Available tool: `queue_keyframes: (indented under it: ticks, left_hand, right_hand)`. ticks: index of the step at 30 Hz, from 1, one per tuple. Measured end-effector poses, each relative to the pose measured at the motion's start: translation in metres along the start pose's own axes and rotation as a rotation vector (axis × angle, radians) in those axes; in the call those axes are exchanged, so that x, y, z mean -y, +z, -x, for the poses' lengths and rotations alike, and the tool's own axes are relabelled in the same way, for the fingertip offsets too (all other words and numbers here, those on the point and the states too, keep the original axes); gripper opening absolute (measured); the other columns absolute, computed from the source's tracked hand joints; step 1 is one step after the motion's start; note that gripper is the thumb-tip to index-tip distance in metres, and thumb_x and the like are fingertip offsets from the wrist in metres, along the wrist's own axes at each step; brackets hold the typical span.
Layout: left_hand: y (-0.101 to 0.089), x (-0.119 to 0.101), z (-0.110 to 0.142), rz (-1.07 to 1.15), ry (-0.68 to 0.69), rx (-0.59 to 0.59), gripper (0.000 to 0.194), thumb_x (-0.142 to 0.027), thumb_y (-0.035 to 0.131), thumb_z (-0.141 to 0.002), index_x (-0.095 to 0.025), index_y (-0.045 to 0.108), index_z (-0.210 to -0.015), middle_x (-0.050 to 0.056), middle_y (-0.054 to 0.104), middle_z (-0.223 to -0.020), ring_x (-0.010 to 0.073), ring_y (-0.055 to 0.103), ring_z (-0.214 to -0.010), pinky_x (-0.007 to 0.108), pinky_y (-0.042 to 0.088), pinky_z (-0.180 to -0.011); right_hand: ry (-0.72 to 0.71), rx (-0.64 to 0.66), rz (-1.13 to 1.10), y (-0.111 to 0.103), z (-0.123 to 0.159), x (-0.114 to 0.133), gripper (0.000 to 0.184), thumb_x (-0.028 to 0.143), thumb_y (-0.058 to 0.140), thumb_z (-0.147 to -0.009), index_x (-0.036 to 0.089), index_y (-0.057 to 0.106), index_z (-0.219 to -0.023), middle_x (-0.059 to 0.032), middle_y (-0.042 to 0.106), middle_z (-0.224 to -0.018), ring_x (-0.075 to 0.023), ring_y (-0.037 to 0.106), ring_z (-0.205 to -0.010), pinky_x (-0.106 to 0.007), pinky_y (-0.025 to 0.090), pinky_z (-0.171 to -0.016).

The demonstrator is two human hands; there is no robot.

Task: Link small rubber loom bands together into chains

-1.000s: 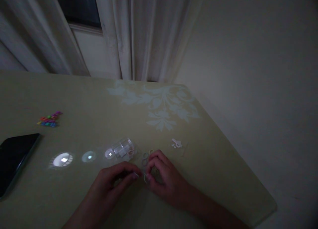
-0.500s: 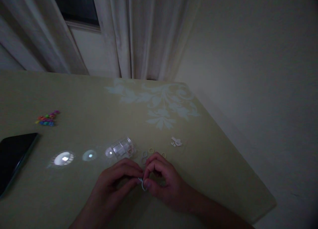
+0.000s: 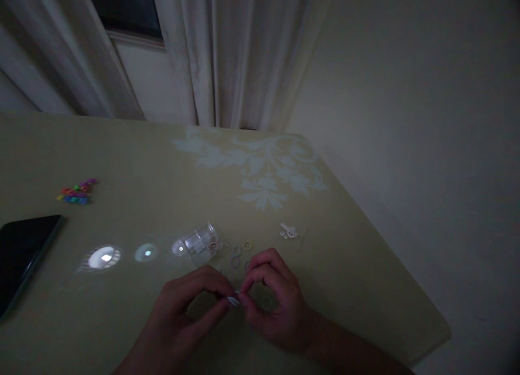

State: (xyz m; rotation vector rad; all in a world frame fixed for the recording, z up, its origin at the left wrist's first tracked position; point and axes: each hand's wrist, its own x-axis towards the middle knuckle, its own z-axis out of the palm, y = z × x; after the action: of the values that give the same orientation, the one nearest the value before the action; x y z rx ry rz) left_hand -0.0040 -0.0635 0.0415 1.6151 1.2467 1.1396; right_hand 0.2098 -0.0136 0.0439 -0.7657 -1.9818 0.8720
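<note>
One pale band, roughly sideways, left fingers, right fingers pinching

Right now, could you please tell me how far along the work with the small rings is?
Probably partway: the laying out looks done, with a yellow ring and grey rings loose beside the clear container. In hand is a small pale piece, pinched by the fingers of the left hand and right hand. The loose rings seem left to use, though I cannot tell whether all are needed.
</note>
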Motion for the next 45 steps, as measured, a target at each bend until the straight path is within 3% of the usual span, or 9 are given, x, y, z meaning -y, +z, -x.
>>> queue_keyframes:
  ticks: [4,7,11,14,21,28,35,39,45]
  left_hand:
    - [-0.002,-0.002,-0.003,-0.037,0.083,-0.048,0.014,-0.02,0.071,-0.093,-0.029,0.08,-0.098,0.0,0.082,-0.089,0.0162,0.078,-0.082,0.022,0.062,-0.074]
    - [-0.006,-0.007,-0.003,-0.047,0.09,-0.142,0.016,-0.02,0.069,-0.093,-0.03,0.08,-0.098,0.0,0.082,-0.095,0.0172,0.079,-0.088,0.024,0.064,-0.079]
    - [-0.011,-0.013,-0.002,0.002,-0.025,-0.356,0.014,-0.02,0.071,-0.088,-0.03,0.078,-0.093,-0.002,0.082,-0.092,0.0148,0.078,-0.084,0.021,0.064,-0.079]
    - [-0.014,-0.014,-0.002,0.051,-0.037,-0.42,0.008,-0.021,0.075,-0.083,-0.028,0.077,-0.085,-0.002,0.081,-0.089,0.015,0.078,-0.083,0.021,0.064,-0.078]
    - [-0.014,-0.008,-0.006,0.019,-0.054,-0.38,0.013,-0.022,0.075,-0.084,-0.03,0.083,-0.091,-0.002,0.083,-0.091,0.0145,0.079,-0.082,0.019,0.064,-0.076]
    - [-0.016,-0.002,-0.007,-0.004,0.018,-0.317,0.016,-0.018,0.076,-0.085,-0.03,0.082,-0.093,-0.003,0.081,-0.089,0.013,0.077,-0.08,0.017,0.062,-0.073]
    - [-0.015,-0.003,-0.011,-0.018,0.078,-0.331,0.019,-0.016,0.075,-0.085,-0.032,0.082,-0.092,-0.005,0.081,-0.088,0.0114,0.078,-0.08,0.014,0.061,-0.074]
    - [-0.017,-0.001,-0.011,-0.058,0.117,-0.283,0.019,-0.018,0.072,-0.089,-0.033,0.082,-0.095,-0.005,0.081,-0.091,0.0111,0.077,-0.083,0.013,0.06,-0.075]
    - [-0.015,0.006,-0.009,-0.083,0.198,-0.136,0.027,-0.015,0.069,-0.094,-0.036,0.08,-0.106,-0.004,0.08,-0.093,0.0125,0.078,-0.084,0.015,0.06,-0.073]
  right_hand:
    - [0.013,0.039,-0.03,0.0,0.001,-0.002,0.007,0.022,0.069,-0.094,0.023,0.07,-0.101,-0.0069,0.063,-0.105,-0.0202,0.065,-0.096,-0.032,0.057,-0.082]
    - [0.037,0.084,0.002,0.002,-0.001,-0.009,0.013,0.026,0.064,-0.101,0.023,0.07,-0.112,-0.0076,0.065,-0.11,-0.0208,0.065,-0.103,-0.034,0.057,-0.09]
    - [0.028,0.231,0.265,0.011,-0.003,-0.022,0.017,0.024,0.069,-0.1,0.024,0.073,-0.117,-0.0092,0.065,-0.124,-0.0234,0.063,-0.112,-0.04,0.053,-0.101]
    - [-0.022,0.291,0.419,0.019,-0.004,-0.028,0.018,0.024,0.076,-0.097,0.026,0.075,-0.115,-0.0083,0.065,-0.128,-0.0248,0.061,-0.113,-0.043,0.051,-0.103]
    - [-0.037,0.375,0.565,0.025,-0.002,-0.034,0.007,0.021,0.066,-0.103,0.018,0.068,-0.109,-0.0092,0.067,-0.121,-0.026,0.058,-0.109,-0.043,0.051,-0.097]
    - [0.024,0.399,0.48,0.012,-0.01,-0.028,0.01,0.024,0.073,-0.1,0.018,0.066,-0.103,-0.0076,0.066,-0.122,-0.0241,0.057,-0.111,-0.04,0.051,-0.099]
    - [-0.093,0.468,0.644,0.015,-0.003,-0.035,0.009,0.023,0.068,-0.103,0.015,0.065,-0.106,-0.0094,0.067,-0.121,-0.0278,0.057,-0.111,-0.045,0.05,-0.097]
    - [0.001,0.514,0.504,0.009,-0.006,-0.028,0.002,0.017,0.064,-0.103,0.016,0.062,-0.104,-0.0102,0.064,-0.121,-0.027,0.054,-0.113,-0.044,0.048,-0.101]
    - [0.199,0.426,-0.095,-0.011,-0.017,-0.004,0.007,0.019,0.057,-0.107,0.021,0.058,-0.101,-0.0055,0.056,-0.116,-0.0193,0.054,-0.114,-0.035,0.046,-0.103]
